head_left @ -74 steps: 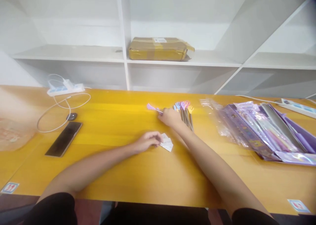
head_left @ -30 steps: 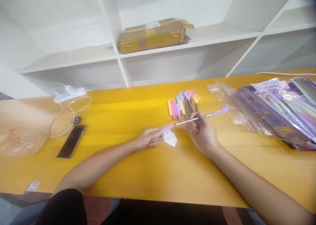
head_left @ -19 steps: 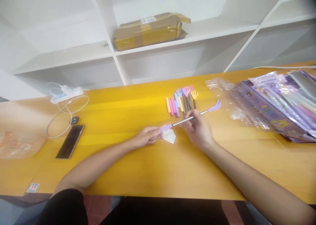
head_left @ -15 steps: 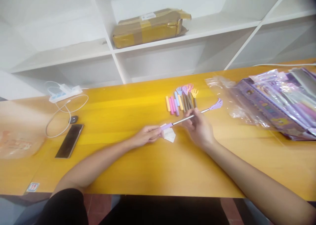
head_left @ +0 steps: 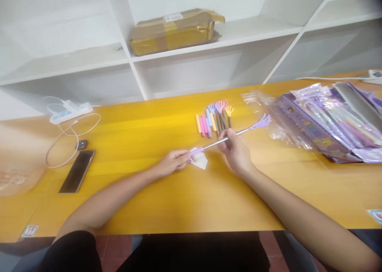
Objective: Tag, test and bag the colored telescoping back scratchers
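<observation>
While the left hand (head_left: 172,162) clasps a lilac plastic tube (head_left: 196,151) seemingly joined to the silver claw-tipped rod (head_left: 212,144) the right hand (head_left: 237,152) pinches, pastel tubes (head_left: 205,125) and dark claw-headed rods (head_left: 224,121) beyond lie loose.

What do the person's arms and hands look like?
The left hand and right hand are bare: no gloves, and no watch or bracelet shows. On the left arm, a black sleeve covers only the upper part; no sleeve shows on the right arm.
</observation>
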Motion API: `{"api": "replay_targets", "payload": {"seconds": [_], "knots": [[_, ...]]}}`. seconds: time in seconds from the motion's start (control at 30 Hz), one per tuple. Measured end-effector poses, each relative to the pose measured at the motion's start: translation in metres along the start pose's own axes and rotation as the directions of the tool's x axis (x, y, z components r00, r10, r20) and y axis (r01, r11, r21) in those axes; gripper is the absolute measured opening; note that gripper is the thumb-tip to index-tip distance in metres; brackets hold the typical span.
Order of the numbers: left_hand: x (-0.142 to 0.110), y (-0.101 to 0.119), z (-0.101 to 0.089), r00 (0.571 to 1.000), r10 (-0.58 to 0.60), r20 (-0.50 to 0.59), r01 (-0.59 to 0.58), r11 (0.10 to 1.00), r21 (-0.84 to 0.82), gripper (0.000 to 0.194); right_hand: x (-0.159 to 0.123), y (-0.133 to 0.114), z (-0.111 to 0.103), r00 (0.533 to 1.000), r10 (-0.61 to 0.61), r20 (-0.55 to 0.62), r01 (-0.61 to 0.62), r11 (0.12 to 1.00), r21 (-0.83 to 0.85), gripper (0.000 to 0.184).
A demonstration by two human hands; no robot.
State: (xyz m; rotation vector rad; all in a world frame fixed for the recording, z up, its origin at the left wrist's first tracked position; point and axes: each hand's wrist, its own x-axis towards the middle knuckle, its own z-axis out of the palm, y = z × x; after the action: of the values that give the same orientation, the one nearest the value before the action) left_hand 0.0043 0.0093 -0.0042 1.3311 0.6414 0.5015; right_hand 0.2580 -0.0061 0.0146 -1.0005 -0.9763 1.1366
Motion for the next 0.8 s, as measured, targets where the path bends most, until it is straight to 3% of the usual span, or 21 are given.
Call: {"api": "replay_targets", "payload": {"seconds": [0.3, 0.47, 0.57, 0.67, 0.8], "knots": [[0.001, -0.004, 0.0, 0.999, 0.01, -0.04, -0.007, 0.996, 0.089, 0.048, 0.002, 0.009, -0.004, 0.999, -0.027, 0.029, 0.028, 0.999, -0.036, 0.054], [-0.002, 0.003, -0.002, 0.987, 0.035, -0.159, 0.006, 0.968, 0.253, 0.051, 0.009, 0.004, -0.004, 0.99, 0.017, 0.142, -0.015, 1.0, -0.011, 0.056], [-0.002, 0.014, -0.017, 0.963, 0.088, -0.254, 0.029, 0.906, 0.422, 0.052, 0.026, 0.002, -0.007, 0.991, 0.037, 0.129, -0.054, 0.99, 0.133, 0.052], [0.0, 0.024, -0.043, 0.937, 0.151, -0.314, 0.05, 0.832, 0.552, 0.052, 0.053, 0.002, -0.014, 0.993, 0.041, 0.111, -0.068, 0.966, 0.25, 0.05], [0.002, 0.025, -0.079, 0.905, 0.268, -0.331, 0.045, 0.714, 0.699, 0.045, 0.083, 0.011, -0.021, 0.993, -0.062, 0.105, 0.048, 0.99, 0.135, 0.053]]}}
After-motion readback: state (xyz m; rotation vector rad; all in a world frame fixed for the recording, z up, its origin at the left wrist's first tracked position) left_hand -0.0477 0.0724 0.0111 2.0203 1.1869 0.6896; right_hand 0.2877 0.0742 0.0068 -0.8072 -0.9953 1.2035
